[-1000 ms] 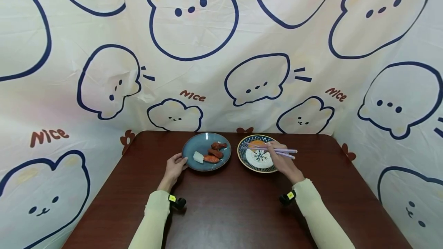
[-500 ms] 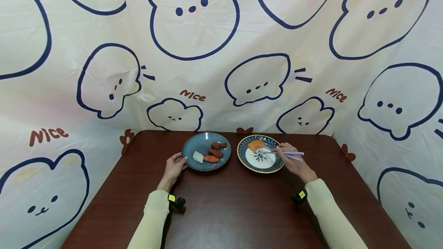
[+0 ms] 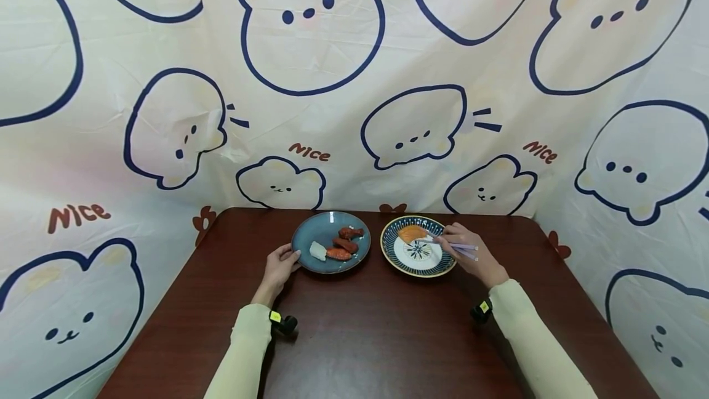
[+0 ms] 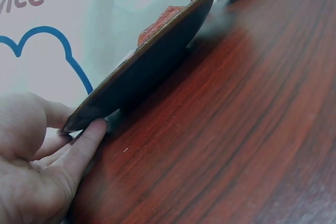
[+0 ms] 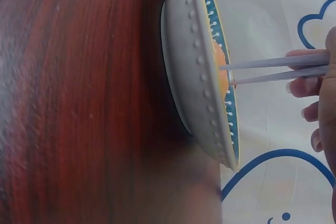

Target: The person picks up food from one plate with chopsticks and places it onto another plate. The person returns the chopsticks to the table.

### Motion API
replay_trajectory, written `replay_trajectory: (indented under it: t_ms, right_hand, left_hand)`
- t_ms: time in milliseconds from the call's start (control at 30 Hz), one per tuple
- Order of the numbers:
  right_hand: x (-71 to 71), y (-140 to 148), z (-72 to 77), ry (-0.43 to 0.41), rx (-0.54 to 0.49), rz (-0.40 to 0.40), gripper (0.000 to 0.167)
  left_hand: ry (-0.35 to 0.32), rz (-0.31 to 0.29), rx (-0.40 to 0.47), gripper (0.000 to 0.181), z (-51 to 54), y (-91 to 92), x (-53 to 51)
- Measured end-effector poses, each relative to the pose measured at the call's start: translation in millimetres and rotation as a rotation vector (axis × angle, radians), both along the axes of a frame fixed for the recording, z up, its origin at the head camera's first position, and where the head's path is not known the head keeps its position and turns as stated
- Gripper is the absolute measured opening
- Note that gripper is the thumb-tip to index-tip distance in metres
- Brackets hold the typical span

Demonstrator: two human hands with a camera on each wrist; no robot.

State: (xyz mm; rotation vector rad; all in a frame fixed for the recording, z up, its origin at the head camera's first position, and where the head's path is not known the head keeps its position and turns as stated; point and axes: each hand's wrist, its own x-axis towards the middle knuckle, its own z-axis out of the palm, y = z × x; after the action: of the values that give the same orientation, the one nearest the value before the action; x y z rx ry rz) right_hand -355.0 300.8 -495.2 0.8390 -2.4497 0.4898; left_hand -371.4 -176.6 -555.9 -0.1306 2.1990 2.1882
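Observation:
My left hand [image 3: 279,270] pinches the left rim of a blue plate [image 3: 312,229]; in the left wrist view the thumb is under the plate's edge. Drumstick-like brown food [image 3: 350,234], another brown piece [image 3: 344,245], a red-orange piece [image 3: 338,255] and a white piece [image 3: 317,252] lie on it. My right hand [image 3: 473,257] holds a pair of pale purple chopsticks [image 5: 273,63] over a patterned plate [image 3: 389,252]. Their tips are at an orange food piece [image 3: 412,234] there; whether they grip it I cannot tell.
Both plates stand near the far edge of a dark brown wooden table [image 3: 354,337], a small gap between them. A cartoon-printed cloth [image 3: 343,122] hangs behind the table and along both sides.
My right hand has moved right, drawing the chopsticks back from across the orange piece. Their tips have since shifted to the piece's right edge. The left hand and blue plate stay put.

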Motion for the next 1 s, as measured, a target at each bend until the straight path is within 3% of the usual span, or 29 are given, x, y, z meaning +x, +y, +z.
replay_trajectory:
  t_ms: [367, 700, 800, 1000]
  right_hand:
    - [-9.5, -7.0, 3.3, 0.05, 0.104, 0.046, 0.015]
    - [-16.3, -8.4, 10.3, 0.042, 0.079, 0.035, 0.006]
    - [-21.1, -7.5, 14.5, -0.001, 0.063, 0.028, 0.009]
    - [-29.9, -5.2, 23.4, -0.235, 0.017, -0.049, 0.022]
  left_hand:
    - [0.008, -0.001, -0.011, 0.047, 0.1, 0.4, 1.0]
    - [0.013, 0.003, -0.008, 0.047, 1.4, 1.5, 1.3]
    - [0.012, 0.002, -0.011, 0.047, 1.0, 1.0, 1.7]
    - [0.014, 0.004, -0.014, 0.047, 0.3, 0.5, 2.1]
